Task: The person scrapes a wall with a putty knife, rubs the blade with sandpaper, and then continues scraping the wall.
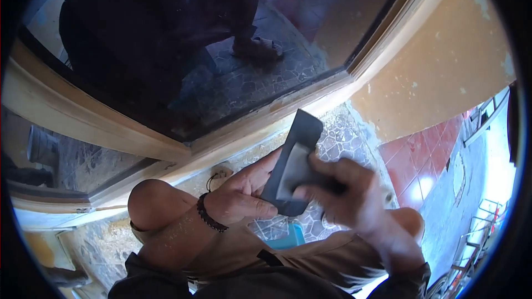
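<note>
My left hand, with a braided bracelet at its wrist, holds a dark rectangular plate by its left side, thumb near the lower end. A grey block or scraper-like piece lies against the plate's face. My right hand, partly blurred, is wrapped round the dark handle of that grey piece. The plate stands tilted above my knees, its top corner pointing towards the glass.
Dark glass in a wooden frame reflects a crouching person. A yellowish wall rises at the right. Below are patterned floor tiles, red tiles, a turquoise object between my legs, and metal frames at the lower right.
</note>
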The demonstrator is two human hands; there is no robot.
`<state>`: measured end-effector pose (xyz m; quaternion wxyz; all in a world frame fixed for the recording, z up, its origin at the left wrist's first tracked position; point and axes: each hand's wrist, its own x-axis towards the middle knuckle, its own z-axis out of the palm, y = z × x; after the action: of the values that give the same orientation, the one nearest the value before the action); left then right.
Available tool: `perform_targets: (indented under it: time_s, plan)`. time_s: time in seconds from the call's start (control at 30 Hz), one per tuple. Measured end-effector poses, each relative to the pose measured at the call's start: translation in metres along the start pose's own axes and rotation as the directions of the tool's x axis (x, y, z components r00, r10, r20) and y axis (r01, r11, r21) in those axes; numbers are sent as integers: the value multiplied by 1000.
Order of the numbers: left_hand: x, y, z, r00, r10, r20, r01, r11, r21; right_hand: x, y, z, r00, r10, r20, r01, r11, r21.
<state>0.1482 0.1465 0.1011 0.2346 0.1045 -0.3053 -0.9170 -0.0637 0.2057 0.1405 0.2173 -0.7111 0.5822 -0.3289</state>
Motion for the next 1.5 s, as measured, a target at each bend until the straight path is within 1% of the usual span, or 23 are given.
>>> perform_targets:
  time_s: [0.07,0.1,0.13,0.17,0.2,0.27,0.3,0.4,0.43,0.47,0.53,0.63,0.73,0.77,0.8,0.97,1.03,1.13,1.2,1.27,1.33,1.47,1.5]
  plan:
    - [-3,-12,-10,1000,10,16,-11,996,85,20,11,-6,947,259,-191,-214,950,229]
    - [-1,-8,-7,999,10,53,-13,998,65,13,16,-5,967,215,-138,-201,973,111]
    - [1,-3,-5,996,22,83,-27,998,51,3,6,-5,999,-31,-30,28,993,-115]
    - [2,-2,-4,995,-7,99,12,999,-50,4,1,-6,999,-24,-28,23,998,-50]
    - [2,-3,-4,997,25,67,-26,1000,6,4,-1,-5,1000,-4,-29,4,1000,21]
    - [1,-11,-2,998,58,24,-60,993,97,22,11,-18,943,266,-199,-240,960,143]
    - [-1,-4,4,997,-33,76,25,995,98,22,11,-26,948,248,-199,-262,964,-48]
    - [1,6,3,995,-89,42,88,996,24,-1,4,-2,976,217,-18,-218,966,-140]
    - [-1,6,3,997,-77,17,76,996,39,-2,25,0,977,131,-167,-149,984,-102]
    - [-1,6,4,998,-63,-6,63,997,53,-2,49,-7,949,176,-260,-214,969,-127]
    - [-1,9,5,999,-12,-49,17,996,91,0,66,-41,849,484,-210,-463,875,146]
    - [1,4,-4,985,106,-139,-113,993,-44,0,45,-55,823,563,-69,-530,806,263]
    - [4,2,-11,985,107,-132,-111,994,-23,-7,24,-36,867,494,-67,-426,805,413]
    - [5,0,-11,986,111,-121,-114,993,-17,-11,24,-27,947,302,-105,-258,916,308]
    - [5,0,-12,987,117,-110,-118,993,-8,-7,18,-22,992,-14,-124,18,999,37]
    - [6,-1,-2,988,118,-98,-125,990,-71,-8,-4,-7,988,-110,107,152,815,-559]
    - [5,6,11,996,52,-69,-63,983,-171,-9,-2,-4,984,-105,144,158,884,-440]
    - [3,-3,4,979,165,-118,-163,986,27,-7,1,-9,983,-111,147,150,947,-283]
    - [2,-3,3,982,161,-99,-162,987,4,-7,-3,-17,984,-64,166,100,970,-220]
    - [3,4,5,993,103,-65,-109,991,-82,-8,-11,-17,976,-39,213,96,960,-261]
    - [1,5,6,993,98,-70,-99,995,-13,-10,-14,-15,973,-29,230,87,966,-244]
    - [-2,4,14,993,77,-87,-78,997,-6,2,10,-12,991,-52,-121,30,984,-176]
    - [-3,2,14,996,62,-71,-65,997,-40,-5,0,-9,996,-85,-10,81,979,-189]
